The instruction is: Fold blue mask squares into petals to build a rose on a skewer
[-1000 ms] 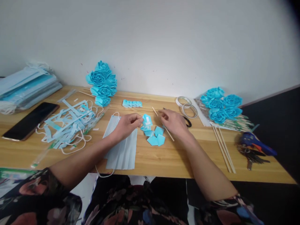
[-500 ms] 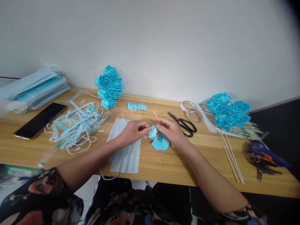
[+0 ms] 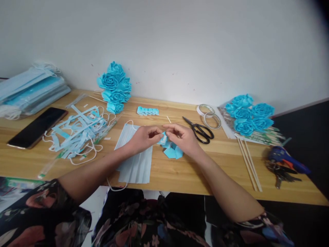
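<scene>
My left hand (image 3: 145, 138) is closed, its thumb and forefinger pinching the edge of a small blue fabric petal (image 3: 163, 138) with a white patch on it. From the other side, my right hand (image 3: 183, 139) grips the same petal, fingertips nearly meeting the left ones. Just below the hands, more folded blue petals (image 3: 172, 153) lie on the table, partly covered by my right hand. A pale blue face mask (image 3: 137, 168) lies flat beneath my left wrist. Behind my right hand, a thin stick (image 3: 168, 119) pokes out, mostly hidden.
Black-handled scissors (image 3: 203, 132) and tape rolls (image 3: 212, 120) lie right of my hands. Further right are blue fabric roses (image 3: 244, 118), wooden sticks (image 3: 248, 163), a blue glue gun (image 3: 285, 158) and keys (image 3: 281, 173). Leftward lie mask scraps (image 3: 79, 132), a phone (image 3: 37, 127) and stacked masks (image 3: 33, 91).
My right fingers have curled in and drawn closer to my left fingertips at the petal. The whole view has shifted slightly, so things appear a little higher and further left.
</scene>
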Action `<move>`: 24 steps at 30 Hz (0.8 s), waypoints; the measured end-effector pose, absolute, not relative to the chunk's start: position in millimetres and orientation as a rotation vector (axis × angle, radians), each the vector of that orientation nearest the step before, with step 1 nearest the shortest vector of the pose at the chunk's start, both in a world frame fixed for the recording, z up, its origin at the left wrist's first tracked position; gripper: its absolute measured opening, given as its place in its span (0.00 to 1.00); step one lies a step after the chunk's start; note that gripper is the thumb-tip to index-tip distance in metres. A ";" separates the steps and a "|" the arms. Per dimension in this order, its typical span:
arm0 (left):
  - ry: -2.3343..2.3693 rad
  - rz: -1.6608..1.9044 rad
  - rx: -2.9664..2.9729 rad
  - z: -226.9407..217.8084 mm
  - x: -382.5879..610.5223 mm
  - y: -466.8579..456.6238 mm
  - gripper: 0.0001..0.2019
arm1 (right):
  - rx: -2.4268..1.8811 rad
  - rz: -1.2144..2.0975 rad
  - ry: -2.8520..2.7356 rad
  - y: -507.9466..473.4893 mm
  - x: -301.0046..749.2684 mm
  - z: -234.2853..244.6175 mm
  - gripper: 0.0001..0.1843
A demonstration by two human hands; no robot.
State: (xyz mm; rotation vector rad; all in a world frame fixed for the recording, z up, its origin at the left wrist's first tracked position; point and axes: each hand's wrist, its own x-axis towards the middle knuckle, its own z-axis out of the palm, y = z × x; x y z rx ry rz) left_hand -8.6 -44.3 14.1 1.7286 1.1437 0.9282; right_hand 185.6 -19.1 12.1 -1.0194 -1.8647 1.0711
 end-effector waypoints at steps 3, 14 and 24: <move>1.161 0.987 1.717 12.4 -8.6 -43.6 0.11 | -1.017 1.128 -1.814 -20.4 186.2 13.7 0.15; 1.115 1.121 1.554 17.0 -8.4 -43.1 0.14 | -0.947 1.159 -1.825 -16.9 184.1 9.5 0.21; 1.168 1.220 1.531 11.3 -8.9 -39.2 0.09 | -0.953 0.791 -1.939 -23.7 181.1 17.5 0.11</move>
